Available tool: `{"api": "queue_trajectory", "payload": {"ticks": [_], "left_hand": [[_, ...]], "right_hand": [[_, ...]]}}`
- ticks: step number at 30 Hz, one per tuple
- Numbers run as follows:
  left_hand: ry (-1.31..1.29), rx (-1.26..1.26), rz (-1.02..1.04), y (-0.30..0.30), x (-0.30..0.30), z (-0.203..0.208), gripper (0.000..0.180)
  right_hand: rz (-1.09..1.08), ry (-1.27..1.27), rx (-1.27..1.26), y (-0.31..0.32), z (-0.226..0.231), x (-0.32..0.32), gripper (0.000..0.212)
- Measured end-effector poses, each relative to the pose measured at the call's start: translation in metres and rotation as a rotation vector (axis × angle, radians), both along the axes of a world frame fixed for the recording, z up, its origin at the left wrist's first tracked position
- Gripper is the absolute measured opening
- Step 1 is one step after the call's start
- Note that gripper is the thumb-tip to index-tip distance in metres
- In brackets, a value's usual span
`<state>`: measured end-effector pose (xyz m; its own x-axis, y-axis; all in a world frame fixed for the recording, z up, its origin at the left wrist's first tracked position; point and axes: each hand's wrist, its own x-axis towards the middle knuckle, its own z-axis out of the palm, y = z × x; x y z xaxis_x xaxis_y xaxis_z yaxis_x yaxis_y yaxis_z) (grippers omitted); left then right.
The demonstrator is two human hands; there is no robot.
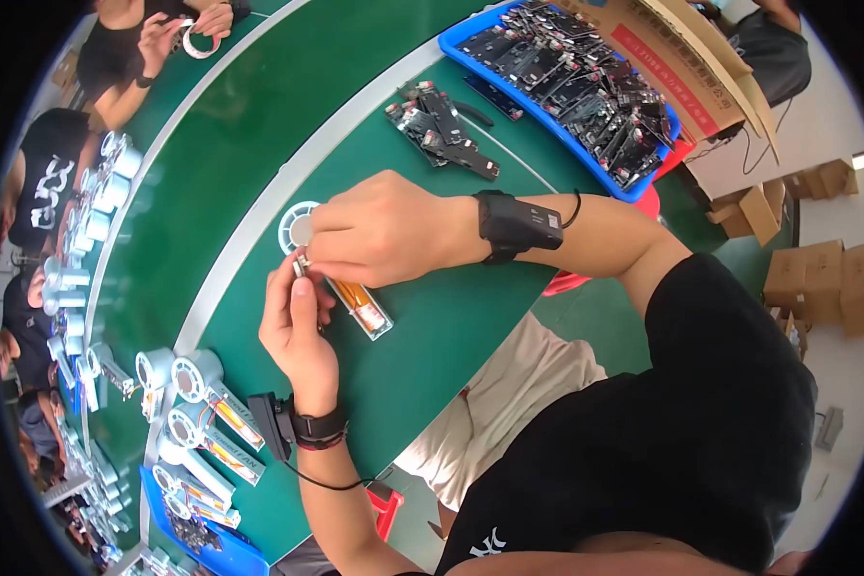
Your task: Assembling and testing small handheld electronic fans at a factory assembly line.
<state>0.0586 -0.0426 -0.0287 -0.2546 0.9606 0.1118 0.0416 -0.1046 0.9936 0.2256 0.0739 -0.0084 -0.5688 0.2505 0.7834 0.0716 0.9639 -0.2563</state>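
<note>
Fan [370,319], left grip [300,336] pinching part [301,263], right [379,230] curled

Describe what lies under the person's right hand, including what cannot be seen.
A fan: part of its round head shows beyond the right hand, and its open handle, orange inside, sticks out below. The stretch between is covered and cannot be seen.

The green table [432,350] carries a blue tray [632,192], loose circuit boards [442,130] and several pale fans [191,381].
</note>
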Motion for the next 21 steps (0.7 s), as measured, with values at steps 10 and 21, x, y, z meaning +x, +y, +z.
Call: {"api": "queue_trajectory", "payload": {"ticks": [10,21], "left_hand": [[0.043,0.013,0.032,0.0,0.005,-0.004,0.031],[0.078,-0.015,0.066,0.0,0.009,0.009,0.03]], "right_hand": [[-0.04,-0.021,0.034,0.003,-0.001,0.004,0.017],[0.061,-0.055,0.036,0.011,-0.002,0.005,0.016]]}}
